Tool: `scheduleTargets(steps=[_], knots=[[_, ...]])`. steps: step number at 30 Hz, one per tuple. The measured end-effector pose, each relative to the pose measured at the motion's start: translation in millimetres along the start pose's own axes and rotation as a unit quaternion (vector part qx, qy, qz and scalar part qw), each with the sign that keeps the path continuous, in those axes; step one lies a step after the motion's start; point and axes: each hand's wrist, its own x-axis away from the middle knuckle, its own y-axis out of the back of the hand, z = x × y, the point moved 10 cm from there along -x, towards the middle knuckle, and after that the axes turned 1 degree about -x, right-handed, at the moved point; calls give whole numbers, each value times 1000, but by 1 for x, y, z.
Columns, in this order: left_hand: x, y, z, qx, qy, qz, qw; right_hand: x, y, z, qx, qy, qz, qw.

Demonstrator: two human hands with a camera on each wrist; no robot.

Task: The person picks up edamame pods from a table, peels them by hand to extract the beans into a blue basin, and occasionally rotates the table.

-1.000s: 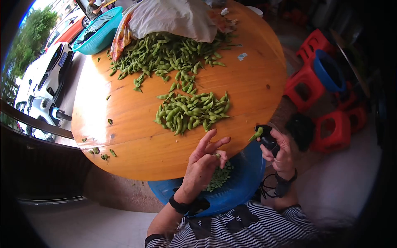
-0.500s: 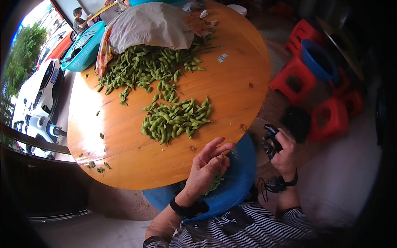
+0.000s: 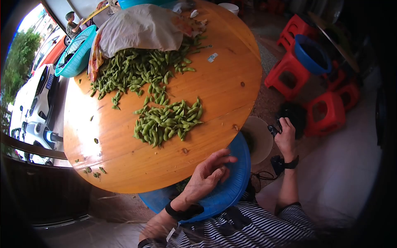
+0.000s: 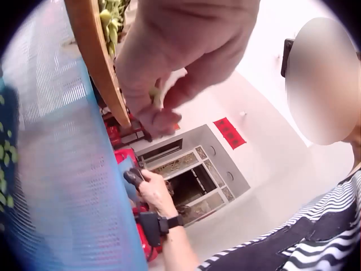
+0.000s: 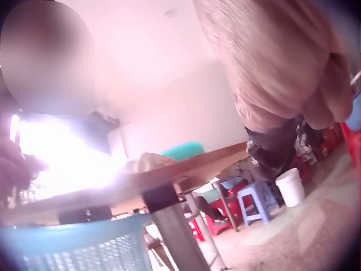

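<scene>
My left hand (image 3: 206, 175) hovers over the blue basin (image 3: 237, 165) by the table edge. In the left wrist view its thumb and a finger pinch a small pale-green bean piece (image 4: 154, 94). Out to the right, above the rim of a cream bucket (image 3: 264, 142), my right hand (image 3: 286, 138) has loosely bent fingers and no pod showing in it. Black coverings (image 5: 272, 149) wrap some of its digits. A small pile of green soybean pods (image 3: 165, 123) lies on the round wooden table (image 3: 219, 99). Shelled beans (image 4: 7, 155) show in the basin.
A larger heap of pods (image 3: 128, 72) lies under a pale cloth (image 3: 140, 31). A turquoise basket (image 3: 78, 53) stands at the far left. Red stools (image 3: 326, 115) and a blue tub (image 3: 312, 56) stand right. Another person (image 3: 72, 25) is far back.
My right hand has moved away from the table edge to above the bucket, and the pod at its fingers is gone. The left hand has drawn slightly lower. The head view has shifted.
</scene>
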Motion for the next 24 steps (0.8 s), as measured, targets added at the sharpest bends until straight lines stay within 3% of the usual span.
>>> scheduleTargets(steps=[2,3,4,5,6,8,9,11,12,14,15,17,18,20,21,24], knots=[[15,-5,0,-253,29,78,964,1,0,-20,57,-4,-4,998],[22,-1,1,-253,29,79,964,1,0,-30,66,-20,-5,998],[31,-6,4,-416,-6,122,901,1,2,-39,73,-37,-5,997],[42,-9,10,-566,-38,160,808,1,3,-43,66,-37,-3,997],[49,-4,14,-565,-36,158,809,0,1,-46,65,-37,-1,997],[60,0,1,-616,-132,118,767,-2,6,-49,-24,-22,-50,998],[63,2,-5,-616,-131,116,768,-2,8,-46,5,-9,-57,998],[60,24,-20,-499,-32,57,864,-3,7,-42,19,-4,-59,998],[60,27,-27,-499,-32,53,864,-3,6,-39,34,0,-62,997],[59,68,-54,-391,-21,-148,908,-4,7,-29,32,1,-71,997],[53,71,-57,-390,-21,-152,908,-4,10,-24,32,-2,-82,996],[47,84,-88,-470,-126,-282,827,-4,10,-18,33,-11,-64,997],[37,86,-87,-470,-126,-284,826,-4,10,-17,37,-23,-48,998],[25,77,-98,-603,-180,-312,712,-4,13,-5,9,-2,-53,999],[21,76,-98,-633,-194,-323,676,-4,16,1,-17,16,-59,998],[11,76,-92,-682,-163,-297,648,-1,20,12,-35,39,-55,997]])
